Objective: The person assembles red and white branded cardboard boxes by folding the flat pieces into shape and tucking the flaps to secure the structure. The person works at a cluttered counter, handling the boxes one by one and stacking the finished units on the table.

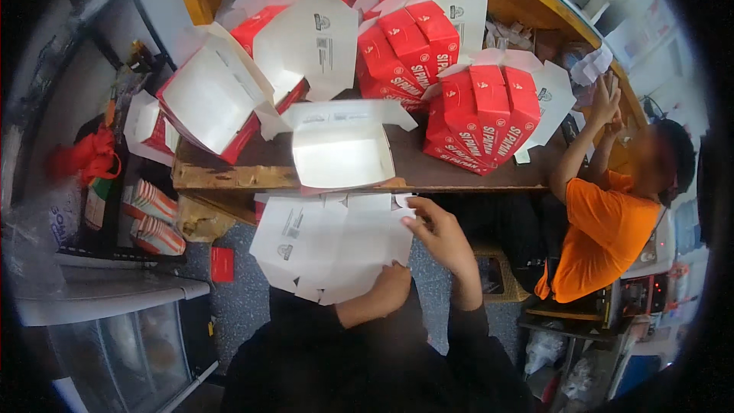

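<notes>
A flat cardboard box blank [329,241], white side up with small grey print, lies over my lap in front of the table. My left hand [384,291] is closed on its near right edge, fingers curled. At the far right corner, my right hand [443,235] pinches a small flap between thumb and fingers. Just beyond, a part-folded box [340,157] with a white inside and raised lid stands at the table's front edge. Another open box [210,92], red outside, tilts to its left.
Several folded red boxes [485,118] stand on the wooden table [229,176]. At right sits a person in an orange shirt [608,229], hands raised around a small object. Striped paper containers [157,218] are at left, above a glass-topped freezer [126,344]. A red piece [222,265] lies on the floor.
</notes>
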Action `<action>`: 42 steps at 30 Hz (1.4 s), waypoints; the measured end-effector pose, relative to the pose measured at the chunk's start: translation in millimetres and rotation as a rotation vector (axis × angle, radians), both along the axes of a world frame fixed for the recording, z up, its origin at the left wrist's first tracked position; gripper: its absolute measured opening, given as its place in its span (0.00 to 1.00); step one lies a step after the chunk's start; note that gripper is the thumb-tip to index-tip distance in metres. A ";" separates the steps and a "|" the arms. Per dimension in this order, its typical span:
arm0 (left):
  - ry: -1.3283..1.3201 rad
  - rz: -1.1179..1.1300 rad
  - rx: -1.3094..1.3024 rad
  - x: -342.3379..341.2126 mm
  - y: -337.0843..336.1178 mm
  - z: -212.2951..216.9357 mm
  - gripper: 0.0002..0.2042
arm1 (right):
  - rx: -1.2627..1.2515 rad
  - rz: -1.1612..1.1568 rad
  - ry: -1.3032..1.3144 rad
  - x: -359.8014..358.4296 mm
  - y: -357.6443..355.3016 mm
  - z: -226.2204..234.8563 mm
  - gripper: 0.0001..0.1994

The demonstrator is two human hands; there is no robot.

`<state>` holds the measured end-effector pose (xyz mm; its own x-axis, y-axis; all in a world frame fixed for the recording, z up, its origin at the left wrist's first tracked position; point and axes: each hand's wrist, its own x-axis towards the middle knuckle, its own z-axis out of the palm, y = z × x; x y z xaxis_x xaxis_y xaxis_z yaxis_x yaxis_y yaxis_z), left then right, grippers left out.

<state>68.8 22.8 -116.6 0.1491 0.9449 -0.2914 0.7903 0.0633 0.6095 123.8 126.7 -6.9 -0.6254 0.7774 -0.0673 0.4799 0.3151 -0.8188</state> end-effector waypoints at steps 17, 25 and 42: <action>-0.328 0.095 0.070 -48.9 -26.4 131.5 0.11 | 0.027 0.068 0.231 12.5 4.4 -46.7 0.29; -0.558 0.671 0.139 -152.4 -84.4 127.5 0.20 | -1.323 -0.312 0.728 -5.1 -25.4 -37.8 0.21; -1.102 1.112 0.495 -211.8 -171.6 170.3 0.16 | 0.550 1.166 0.501 -111.5 -100.5 59.1 0.19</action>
